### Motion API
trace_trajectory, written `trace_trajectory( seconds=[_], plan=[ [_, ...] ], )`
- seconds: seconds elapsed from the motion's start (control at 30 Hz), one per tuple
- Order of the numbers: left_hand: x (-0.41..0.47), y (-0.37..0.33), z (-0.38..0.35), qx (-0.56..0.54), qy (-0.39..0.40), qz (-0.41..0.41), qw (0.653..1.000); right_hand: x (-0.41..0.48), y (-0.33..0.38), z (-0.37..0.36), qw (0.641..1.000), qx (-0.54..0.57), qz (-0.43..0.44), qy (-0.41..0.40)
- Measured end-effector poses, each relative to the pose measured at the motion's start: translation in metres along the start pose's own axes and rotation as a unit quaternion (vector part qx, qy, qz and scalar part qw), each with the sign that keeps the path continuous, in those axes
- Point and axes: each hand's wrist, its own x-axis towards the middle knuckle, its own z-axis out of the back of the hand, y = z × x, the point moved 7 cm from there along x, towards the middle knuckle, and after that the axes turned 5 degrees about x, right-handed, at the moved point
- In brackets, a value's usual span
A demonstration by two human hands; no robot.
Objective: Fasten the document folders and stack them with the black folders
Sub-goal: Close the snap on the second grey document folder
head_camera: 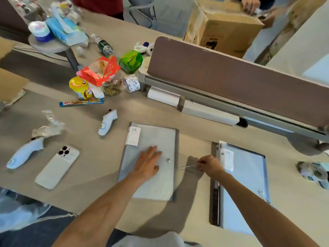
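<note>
A grey document folder (156,138) with a "20" label lies flat on the table in front of me. My left hand (147,163) presses flat on its cover, fingers spread, just left of a small metal stud (168,160). My right hand (208,164) is off the folder's right edge, pinching the grey closure flap (193,162) and a thin elastic string (185,166) pulled taut from the folder. A second folder (247,177) with a black spine and a "20" label lies to the right.
A white phone (57,166) and two white controllers (25,152) (106,122) lie to the left. Snacks and a green packet (130,61) clutter the far side. A desk divider (231,82) runs behind; a tape roll (313,172) sits at right. Another person handles a cardboard box (224,29).
</note>
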Motion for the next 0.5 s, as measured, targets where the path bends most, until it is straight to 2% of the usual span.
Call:
trace_trajectory(
  seconds=[0.1,0.3,0.5],
  plan=[
    [0.009,-0.019,-0.012,0.033,0.041,-0.035,0.998,-0.008,-0.007,0.001,0.997,-0.059,0.018,0.041],
    [0.012,-0.027,-0.023,0.068,0.084,-0.016,0.994,-0.027,-0.021,0.020,0.994,-0.080,0.073,0.032],
    [-0.002,-0.034,-0.022,0.065,0.097,0.091,0.989,-0.040,-0.041,0.040,0.991,-0.058,0.110,0.042]
  ],
)
